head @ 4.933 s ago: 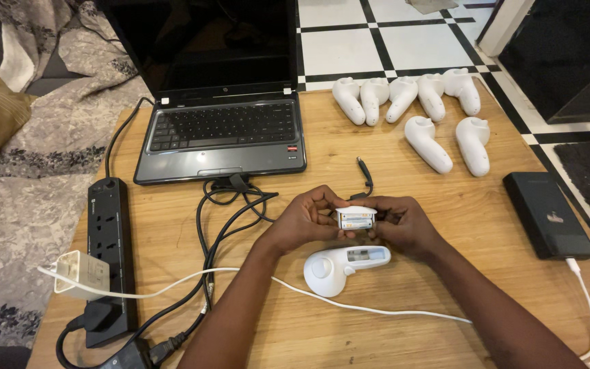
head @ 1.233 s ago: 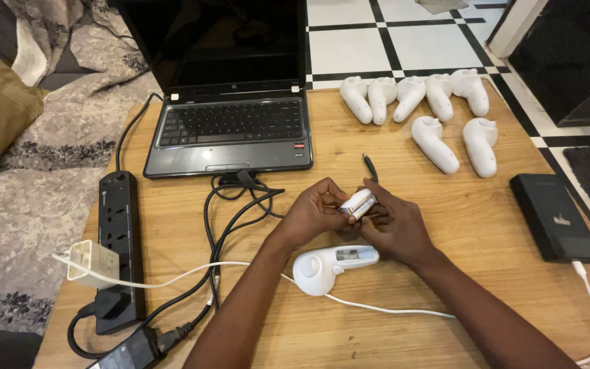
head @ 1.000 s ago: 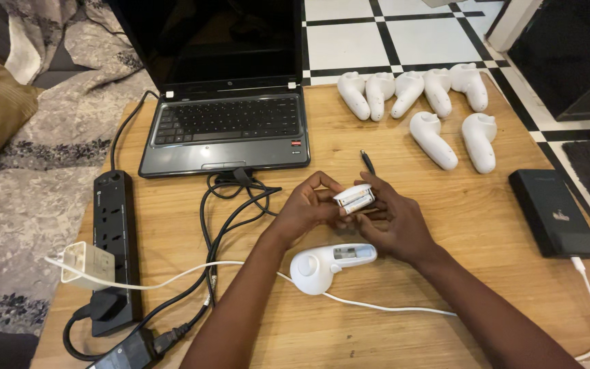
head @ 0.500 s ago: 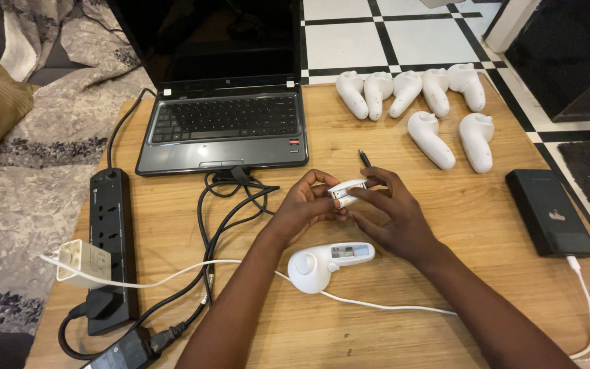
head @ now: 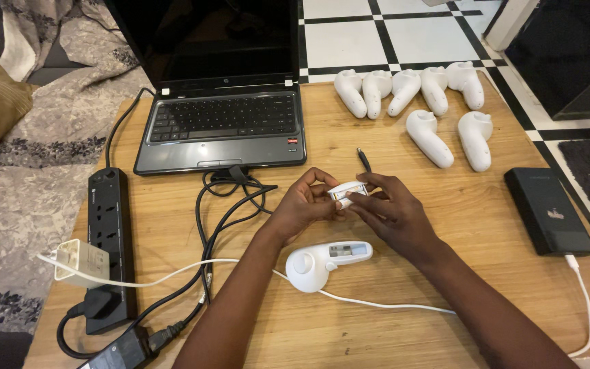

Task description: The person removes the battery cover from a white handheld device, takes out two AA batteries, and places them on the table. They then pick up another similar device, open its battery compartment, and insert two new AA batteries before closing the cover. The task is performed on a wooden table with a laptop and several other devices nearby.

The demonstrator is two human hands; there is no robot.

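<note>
Closest to us on the wooden bench [head: 486, 225], a white controller [head: 326, 258] lies with its little window open, and a thin white cable [head: 377, 305] runs under it. Just past that, our left hand [head: 300, 205] and right hand [head: 394, 213] meet above the bench, and both pinch one small white battery piece [head: 347, 192] between their fingertips. We think it could slip out, because only fingertips hold it and it is smooth. It might then drop onto the open controller or roll into the black cables [head: 230, 205] on the left. Our arms could also snag the white cable and drag the controller. Farther off sit the black box [head: 548, 212], the laptop [head: 220, 123] and seven more white controllers [head: 418, 102], well apart from our hands.
</note>
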